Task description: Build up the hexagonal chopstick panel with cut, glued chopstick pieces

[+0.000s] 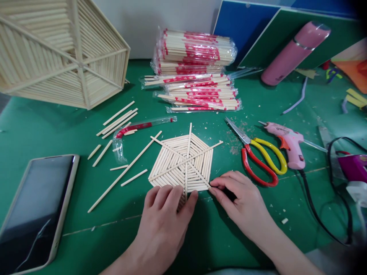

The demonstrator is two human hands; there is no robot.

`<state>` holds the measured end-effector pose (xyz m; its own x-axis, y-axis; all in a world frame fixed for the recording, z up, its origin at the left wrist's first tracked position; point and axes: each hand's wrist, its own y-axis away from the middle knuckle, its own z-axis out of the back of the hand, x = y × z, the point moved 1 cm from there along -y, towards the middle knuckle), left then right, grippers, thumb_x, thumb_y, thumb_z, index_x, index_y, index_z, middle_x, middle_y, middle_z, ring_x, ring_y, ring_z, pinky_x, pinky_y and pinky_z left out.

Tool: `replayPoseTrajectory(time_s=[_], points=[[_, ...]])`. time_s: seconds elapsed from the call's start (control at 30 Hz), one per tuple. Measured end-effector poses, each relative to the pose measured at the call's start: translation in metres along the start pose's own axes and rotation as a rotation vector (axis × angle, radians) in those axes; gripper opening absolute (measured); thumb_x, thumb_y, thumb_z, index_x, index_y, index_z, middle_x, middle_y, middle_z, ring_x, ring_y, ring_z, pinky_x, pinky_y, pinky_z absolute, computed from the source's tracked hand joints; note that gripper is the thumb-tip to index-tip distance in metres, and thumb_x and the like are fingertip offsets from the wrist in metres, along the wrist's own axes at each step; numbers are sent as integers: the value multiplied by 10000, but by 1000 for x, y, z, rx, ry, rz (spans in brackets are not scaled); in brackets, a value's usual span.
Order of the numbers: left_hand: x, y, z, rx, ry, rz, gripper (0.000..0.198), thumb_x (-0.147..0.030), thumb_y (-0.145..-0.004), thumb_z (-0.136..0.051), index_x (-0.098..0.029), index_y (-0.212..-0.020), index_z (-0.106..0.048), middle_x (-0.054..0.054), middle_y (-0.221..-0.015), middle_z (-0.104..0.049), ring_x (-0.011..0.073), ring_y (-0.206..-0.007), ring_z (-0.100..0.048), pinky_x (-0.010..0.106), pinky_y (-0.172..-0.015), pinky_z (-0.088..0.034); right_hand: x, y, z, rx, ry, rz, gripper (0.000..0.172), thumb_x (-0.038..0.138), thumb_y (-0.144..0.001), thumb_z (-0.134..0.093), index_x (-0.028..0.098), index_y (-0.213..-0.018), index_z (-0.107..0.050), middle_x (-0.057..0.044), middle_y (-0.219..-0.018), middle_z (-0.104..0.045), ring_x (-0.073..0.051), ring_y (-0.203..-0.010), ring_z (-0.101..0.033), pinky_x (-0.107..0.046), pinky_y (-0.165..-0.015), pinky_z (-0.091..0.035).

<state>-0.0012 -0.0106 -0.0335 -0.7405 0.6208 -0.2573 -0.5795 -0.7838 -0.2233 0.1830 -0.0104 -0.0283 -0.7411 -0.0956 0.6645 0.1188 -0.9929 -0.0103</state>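
A flat hexagon of glued wooden sticks (pixel 183 160) lies on the green table (pixel 57 126), with three long sticks crossing over its middle. My left hand (pixel 164 214) rests on its near edge, fingers laid flat over the sticks and holding nothing. My right hand (pixel 239 198) is at the hexagon's near right corner, thumb and fingers pinched together against the stick ends there. What the pinch holds is too small to make out.
Loose cut sticks (pixel 117 122) and a long chopstick (pixel 123 172) lie left of the hexagon. Red-and-yellow scissors (pixel 258 154), a pink glue gun (pixel 286 141), a phone (pixel 34 210), wrapped chopstick packs (pixel 195 72), a big stick hexagon (pixel 63 53) and a pink flask (pixel 295 51) surround it.
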Motion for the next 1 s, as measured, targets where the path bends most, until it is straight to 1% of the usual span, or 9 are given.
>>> replayPoseTrajectory(time_s=[0.47,0.63,1.0], points=[[-1,-1,1,-42,16,-15,261,-141,-814,-413,-206,-987,-598,67,-839,-527,210,-789,-448,358,-690,-348,7,-7,5,116,0,-122,90,207,-787,-537,211,-761,-624,-3,-700,-571,-156,-686,-477,-296,-625,-362],[-1,-1,1,-45,17,-15,259,-137,-813,-410,-203,-979,-598,65,-836,-527,207,-789,-447,353,-690,-349,8,-6,6,129,9,-132,93,207,-784,-537,215,-748,-622,2,-692,-570,-154,-680,-477,-295,-629,-359],[-1,-1,0,-92,18,-29,242,-140,-811,-412,-203,-946,-602,59,-833,-517,201,-783,-451,349,-686,-352,9,-7,6,138,52,-117,80,192,-774,-539,216,-734,-604,3,-692,-569,-160,-692,-478,-289,-623,-353]])
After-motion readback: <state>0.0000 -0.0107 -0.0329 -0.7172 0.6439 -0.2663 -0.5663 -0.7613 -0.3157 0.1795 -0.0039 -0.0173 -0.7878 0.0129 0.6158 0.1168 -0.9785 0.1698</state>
